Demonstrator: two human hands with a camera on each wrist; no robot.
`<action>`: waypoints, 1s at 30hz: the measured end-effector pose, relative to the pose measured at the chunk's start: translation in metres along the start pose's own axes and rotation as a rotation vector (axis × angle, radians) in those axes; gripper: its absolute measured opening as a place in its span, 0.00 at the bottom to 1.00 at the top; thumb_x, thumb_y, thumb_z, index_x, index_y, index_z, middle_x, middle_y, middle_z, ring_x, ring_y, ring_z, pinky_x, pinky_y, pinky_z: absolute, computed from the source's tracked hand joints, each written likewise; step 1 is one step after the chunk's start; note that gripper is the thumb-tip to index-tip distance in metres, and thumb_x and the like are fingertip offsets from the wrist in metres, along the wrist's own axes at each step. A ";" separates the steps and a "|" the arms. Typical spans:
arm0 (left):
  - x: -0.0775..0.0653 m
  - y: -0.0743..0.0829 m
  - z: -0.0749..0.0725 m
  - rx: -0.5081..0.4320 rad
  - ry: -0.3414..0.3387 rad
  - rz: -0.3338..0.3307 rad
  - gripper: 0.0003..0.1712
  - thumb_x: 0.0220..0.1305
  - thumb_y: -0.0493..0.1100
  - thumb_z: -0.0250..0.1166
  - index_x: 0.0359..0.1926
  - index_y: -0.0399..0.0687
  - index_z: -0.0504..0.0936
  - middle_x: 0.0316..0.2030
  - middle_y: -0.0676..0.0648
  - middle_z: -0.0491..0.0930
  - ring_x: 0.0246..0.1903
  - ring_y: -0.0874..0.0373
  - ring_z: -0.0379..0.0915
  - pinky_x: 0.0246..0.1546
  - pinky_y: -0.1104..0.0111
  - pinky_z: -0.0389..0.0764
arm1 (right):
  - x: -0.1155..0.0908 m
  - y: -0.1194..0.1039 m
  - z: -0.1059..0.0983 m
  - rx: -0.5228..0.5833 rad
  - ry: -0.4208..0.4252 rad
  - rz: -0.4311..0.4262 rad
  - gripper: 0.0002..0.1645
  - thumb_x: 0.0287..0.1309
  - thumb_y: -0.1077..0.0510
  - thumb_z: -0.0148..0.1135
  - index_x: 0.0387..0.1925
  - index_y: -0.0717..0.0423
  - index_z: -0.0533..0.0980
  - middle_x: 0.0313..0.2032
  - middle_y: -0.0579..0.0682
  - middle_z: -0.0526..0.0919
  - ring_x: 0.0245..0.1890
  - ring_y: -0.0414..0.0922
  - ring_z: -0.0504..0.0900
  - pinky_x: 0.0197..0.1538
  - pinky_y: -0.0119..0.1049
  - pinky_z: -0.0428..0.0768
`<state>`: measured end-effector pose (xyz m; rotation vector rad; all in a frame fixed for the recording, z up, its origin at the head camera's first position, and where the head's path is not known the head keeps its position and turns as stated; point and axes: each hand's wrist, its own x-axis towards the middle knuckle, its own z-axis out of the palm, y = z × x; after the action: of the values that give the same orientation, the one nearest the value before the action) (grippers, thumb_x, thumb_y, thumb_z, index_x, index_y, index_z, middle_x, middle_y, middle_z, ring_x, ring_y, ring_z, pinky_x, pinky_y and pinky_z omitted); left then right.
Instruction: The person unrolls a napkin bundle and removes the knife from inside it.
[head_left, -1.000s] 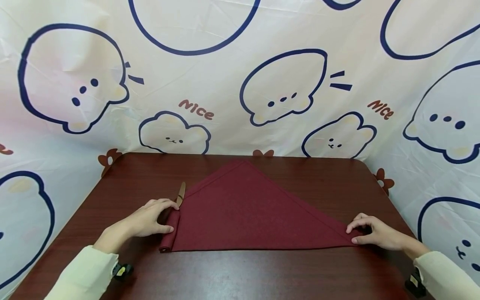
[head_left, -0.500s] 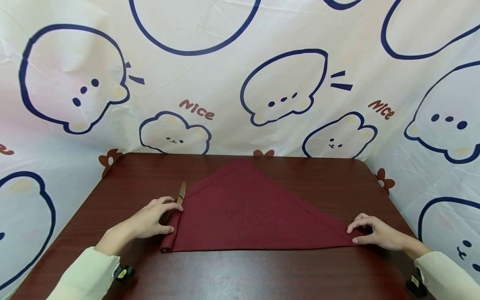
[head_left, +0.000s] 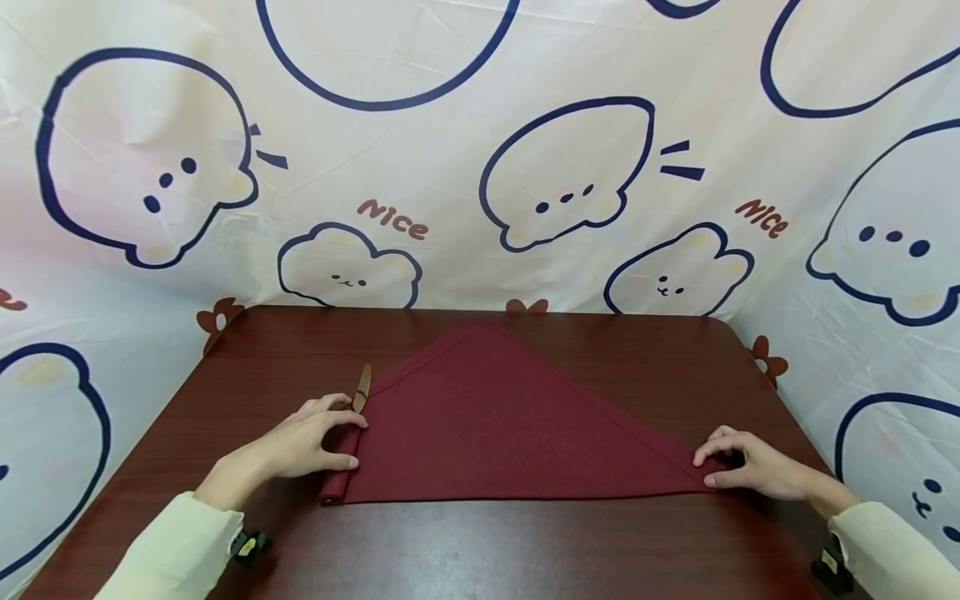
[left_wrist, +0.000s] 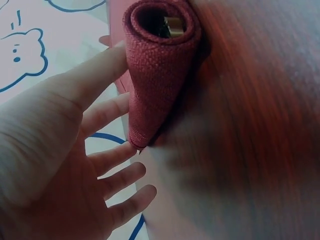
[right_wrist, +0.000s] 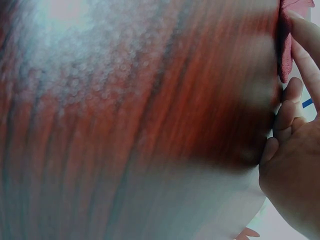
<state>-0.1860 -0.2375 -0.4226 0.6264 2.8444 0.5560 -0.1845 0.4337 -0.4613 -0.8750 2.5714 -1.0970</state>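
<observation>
A dark red cloth napkin [head_left: 495,425], laid as a triangle, has its left end wound into a roll [head_left: 337,485]. The gold blade of a table knife [head_left: 362,388] sticks out of the roll's far end. In the left wrist view, a gold end [left_wrist: 175,26] shows inside the roll's near opening. My left hand [head_left: 296,437] reaches over the roll, thumb and index finger at its right side, the other fingers fairly straight. My right hand [head_left: 753,467] holds the napkin's right corner [right_wrist: 286,55] between thumb and fingers. Most of the knife is hidden in the cloth.
The napkin lies on a dark brown wooden table [head_left: 525,550], its peak close to the far edge. A white curtain [head_left: 450,167] with cartoon drawings surrounds the table at the back and sides. Black straps with devices [head_left: 250,546] sit at both wrists.
My left thumb and fingertips have shifted slightly to the right, past the roll onto the flat cloth. The roll, knife and my right hand stay in place.
</observation>
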 end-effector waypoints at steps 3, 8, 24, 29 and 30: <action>0.001 0.001 0.000 0.000 -0.006 -0.008 0.31 0.52 0.59 0.77 0.55 0.56 0.83 0.67 0.33 0.68 0.65 0.31 0.63 0.57 0.36 0.72 | 0.000 -0.001 -0.001 -0.001 -0.001 -0.001 0.11 0.59 0.64 0.70 0.43 0.49 0.83 0.40 0.44 0.80 0.43 0.35 0.74 0.42 0.30 0.69; 0.003 0.001 0.000 0.002 -0.007 0.001 0.32 0.50 0.58 0.79 0.55 0.55 0.82 0.67 0.32 0.67 0.64 0.29 0.63 0.55 0.36 0.72 | 0.001 -0.002 0.000 0.002 0.001 -0.012 0.11 0.59 0.64 0.70 0.43 0.49 0.83 0.39 0.44 0.79 0.42 0.35 0.74 0.42 0.30 0.69; 0.001 -0.005 0.003 -0.004 -0.008 -0.022 0.30 0.48 0.56 0.80 0.51 0.57 0.80 0.67 0.32 0.67 0.64 0.29 0.63 0.54 0.35 0.72 | -0.002 0.002 -0.001 0.025 -0.022 0.010 0.11 0.60 0.64 0.69 0.43 0.50 0.83 0.39 0.45 0.79 0.43 0.35 0.74 0.42 0.30 0.68; -0.002 -0.008 -0.001 0.002 -0.004 -0.022 0.29 0.48 0.56 0.80 0.51 0.57 0.80 0.66 0.33 0.69 0.63 0.30 0.64 0.54 0.36 0.73 | 0.001 0.000 -0.001 0.020 -0.015 -0.002 0.11 0.59 0.64 0.70 0.43 0.50 0.83 0.39 0.44 0.79 0.43 0.35 0.74 0.42 0.29 0.69; -0.002 -0.008 -0.002 0.002 -0.004 -0.022 0.29 0.48 0.56 0.80 0.51 0.57 0.80 0.66 0.33 0.69 0.63 0.30 0.64 0.54 0.36 0.73 | 0.001 -0.001 -0.001 0.022 -0.016 -0.004 0.11 0.59 0.64 0.69 0.43 0.50 0.83 0.39 0.44 0.79 0.43 0.35 0.74 0.42 0.29 0.69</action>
<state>-0.1875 -0.2462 -0.4241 0.5947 2.8445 0.5475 -0.1855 0.4330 -0.4605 -0.8805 2.5409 -1.1121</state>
